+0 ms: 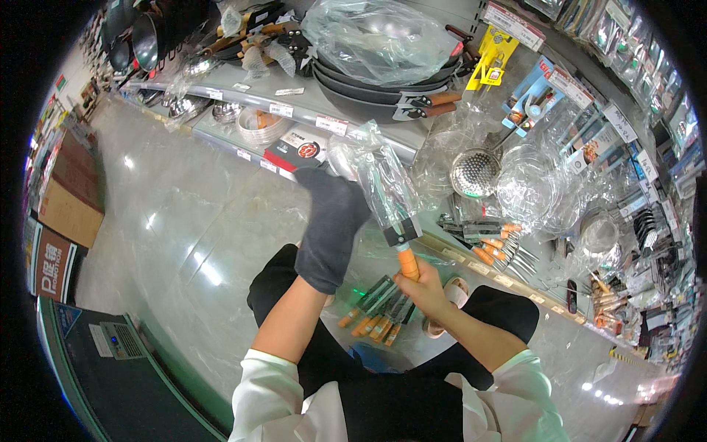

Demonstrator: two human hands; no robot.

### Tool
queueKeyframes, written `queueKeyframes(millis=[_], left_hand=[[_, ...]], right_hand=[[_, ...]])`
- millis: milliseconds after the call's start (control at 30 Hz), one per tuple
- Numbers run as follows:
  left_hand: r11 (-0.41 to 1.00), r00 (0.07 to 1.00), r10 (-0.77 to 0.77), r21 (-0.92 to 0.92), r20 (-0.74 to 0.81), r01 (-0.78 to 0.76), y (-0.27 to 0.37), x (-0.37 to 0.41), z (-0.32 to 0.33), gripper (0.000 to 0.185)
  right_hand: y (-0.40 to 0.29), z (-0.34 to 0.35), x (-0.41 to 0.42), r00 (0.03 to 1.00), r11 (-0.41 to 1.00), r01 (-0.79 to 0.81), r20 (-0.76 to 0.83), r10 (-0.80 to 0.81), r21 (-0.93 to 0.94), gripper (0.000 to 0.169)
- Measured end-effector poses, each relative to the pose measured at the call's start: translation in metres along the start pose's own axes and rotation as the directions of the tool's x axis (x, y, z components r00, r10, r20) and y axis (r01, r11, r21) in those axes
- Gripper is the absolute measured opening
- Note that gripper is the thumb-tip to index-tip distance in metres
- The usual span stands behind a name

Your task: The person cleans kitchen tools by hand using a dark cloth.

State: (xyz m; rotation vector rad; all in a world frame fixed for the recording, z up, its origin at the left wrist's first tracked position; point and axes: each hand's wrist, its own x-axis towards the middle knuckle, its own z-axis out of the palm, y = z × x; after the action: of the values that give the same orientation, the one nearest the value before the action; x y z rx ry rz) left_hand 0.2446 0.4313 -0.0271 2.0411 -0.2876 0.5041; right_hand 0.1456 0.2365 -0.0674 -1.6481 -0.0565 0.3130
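Note:
A dark grey cloth, like a mitten or sock, covers my left hand (337, 221), so its fingers cannot be made out. It is beside the left edge of a flat, wide-bladed kitchen tool (386, 182); whether they touch is unclear. Clear plastic wraps the tool's blade, and a black riveted collar sits at its base. The orange wooden handle (408, 264) is gripped by my right hand (424, 287), with the blade pointing up and away from me. Several similar wooden-handled tools (378, 312) lie in a fan on the floor between my feet, blades partly wrapped.
Stacked woks (381, 99) under plastic stand on the shelf ahead. White bowls (257, 127) and a red-and-black box (298, 146) fill the lower shelf. Right of me, a skimmer (475, 172) and wooden-handled forks (505, 251) crowd the shelf. A cardboard box (69, 207) stands left.

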Motion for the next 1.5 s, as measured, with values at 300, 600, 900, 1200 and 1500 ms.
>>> queueKeyframes(millis=[300, 600, 900, 1200, 1500], left_hand=[[0.919, 0.922, 0.357, 0.12, 0.151, -0.376, 0.044, 0.0, -0.024, 0.052], [0.946, 0.993, -0.006, -0.321, 0.116, 0.043, 0.045, 0.008, -0.029, 0.038], [0.929, 0.935, 0.333, 0.125, 0.125, -0.347, 0.036, -0.003, -0.019, 0.036], [0.954, 0.906, 0.285, 0.0, 0.313, -0.3, 0.072, -0.007, -0.023, 0.06], [0.972, 0.975, 0.172, 0.139, 0.141, -0.192, 0.044, 0.001, -0.011, 0.04]], right_hand=[[-0.013, -0.002, 0.007, 0.999, 0.997, 0.036, 0.002, -0.036, -0.062, 0.028], [-0.029, -0.016, 0.0, 0.978, 0.988, -0.108, 0.193, 0.084, 0.115, 0.015], [-0.036, -0.016, 0.002, 0.979, 0.969, -0.144, 0.169, 0.11, 0.202, 0.013], [-0.039, -0.017, 0.002, 0.994, 0.979, -0.098, 0.062, 0.088, 0.179, 0.02], [-0.036, -0.008, -0.001, 0.994, 0.994, 0.103, -0.026, -0.104, -0.023, 0.014]])
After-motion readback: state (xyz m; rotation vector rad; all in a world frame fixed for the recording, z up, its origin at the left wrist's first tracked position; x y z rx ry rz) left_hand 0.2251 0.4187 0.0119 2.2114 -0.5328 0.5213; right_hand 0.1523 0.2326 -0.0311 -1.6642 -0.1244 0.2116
